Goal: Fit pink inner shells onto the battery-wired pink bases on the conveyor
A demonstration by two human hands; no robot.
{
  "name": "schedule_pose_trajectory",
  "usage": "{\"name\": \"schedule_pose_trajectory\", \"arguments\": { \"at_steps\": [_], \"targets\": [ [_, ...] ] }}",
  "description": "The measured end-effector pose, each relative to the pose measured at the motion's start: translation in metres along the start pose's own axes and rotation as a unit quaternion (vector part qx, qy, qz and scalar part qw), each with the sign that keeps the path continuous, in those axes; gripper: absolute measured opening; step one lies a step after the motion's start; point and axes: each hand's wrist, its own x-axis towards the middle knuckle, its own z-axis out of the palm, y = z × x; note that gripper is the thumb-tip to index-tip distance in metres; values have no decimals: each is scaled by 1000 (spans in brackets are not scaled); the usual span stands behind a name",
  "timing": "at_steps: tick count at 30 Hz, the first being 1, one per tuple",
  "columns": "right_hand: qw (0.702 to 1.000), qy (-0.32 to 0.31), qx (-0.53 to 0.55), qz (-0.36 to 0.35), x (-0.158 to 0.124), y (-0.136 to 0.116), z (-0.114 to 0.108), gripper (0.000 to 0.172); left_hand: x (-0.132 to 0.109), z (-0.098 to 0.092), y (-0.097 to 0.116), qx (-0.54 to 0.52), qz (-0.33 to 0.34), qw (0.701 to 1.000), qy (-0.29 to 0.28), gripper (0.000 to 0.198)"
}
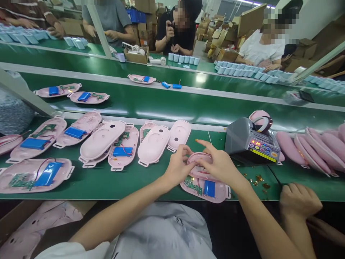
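**Left hand** (176, 167): fingers pinch the shell's near rim, a narrow grip.
**Right hand** (219, 165): fingers spread over the shell's far side, also narrow, holding it.
**Shell** (196, 160): pink plastic, at the belt's near edge, above a pink housing (207, 194) with circuit board (192, 185) and blue battery (209, 189).
**Surface**: green conveyor belt (113, 189) with more pink housings; gold scraps (258, 178) lie right of the hands.
**Nearby**: grey tape dispenser (252, 142) beyond the right hand; a co-worker's hand (299, 201) at the belt's near edge.
**Room**: cardboard boxes (223, 54); co-workers (107, 18) across farther belts.
**Writing**: dispenser's yellow label (262, 155) too small to read.
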Motion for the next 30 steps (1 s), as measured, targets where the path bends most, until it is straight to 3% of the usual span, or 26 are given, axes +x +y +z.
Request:
{"name": "schedule_pose_trajectory", "arguments": {
  "at_steps": [4, 9, 14, 17, 20, 25, 30],
  "targets": [
    [999, 5, 46, 10, 5, 4, 9, 55, 1, -3, -1, -6, -19, 1000, 2, 37],
    [995, 21, 92, -18, 10, 12, 15, 46, 6, -8, -2, 8, -40, 998, -44, 23],
    [989, 13, 123, -80, 11, 12, 4, 21, 11, -11, -5, -30, -72, 995, -66, 23],
    [993, -55, 26, -103, 8, 5, -6, 26, 11, -11, -6, -52, -84, 993, -68, 23],
    [987, -81, -83, -111, 7, -2, -6, 23, 11, -11, -5, -70, -86, 992, -65, 22],
    [968, -31, -188, -163, 9, -4, 5, 25, 10, -10, -5, -85, -82, 991, -66, 24],
    [954, 16, -221, -201, 8, -5, 11, 23, 10, -10, -4, -99, -75, 989, -78, 27]
  ]
}}
